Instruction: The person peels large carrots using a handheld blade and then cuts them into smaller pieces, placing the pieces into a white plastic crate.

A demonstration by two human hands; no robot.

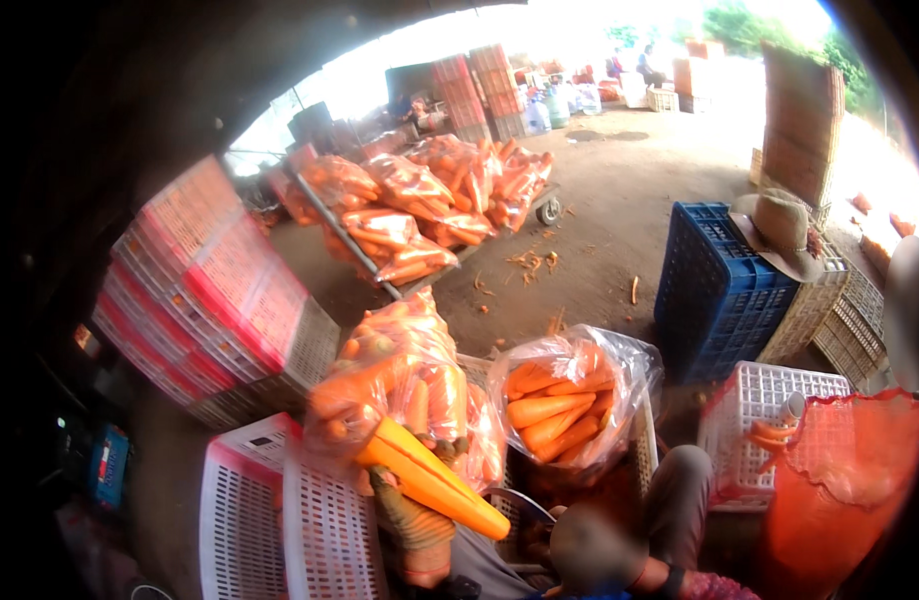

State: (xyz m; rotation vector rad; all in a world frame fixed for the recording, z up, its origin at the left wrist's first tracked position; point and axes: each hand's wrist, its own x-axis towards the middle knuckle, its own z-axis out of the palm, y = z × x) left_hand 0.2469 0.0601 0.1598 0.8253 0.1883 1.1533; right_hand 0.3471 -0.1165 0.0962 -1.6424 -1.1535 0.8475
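Carrot (437,485): big one, slanting between the full bag (399,350) and right hand (597,550)
Left hand (419,522): fingers wrapped round it
Right hand: blurry, can't tell what those fingers are doing
Curved edge (519,496): near the carrot's low end, maybe a blade
Grip: I'd hold snug, left fingers well back from that edge

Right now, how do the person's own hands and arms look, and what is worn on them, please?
The left hand seems to wear a ribbed, soiled-looking glove, yellowish brown with darker fingertips. The right hand is too blurred to tell its covering. A dark band circles the right wrist, beside a patterned, pinkish-red sleeve.
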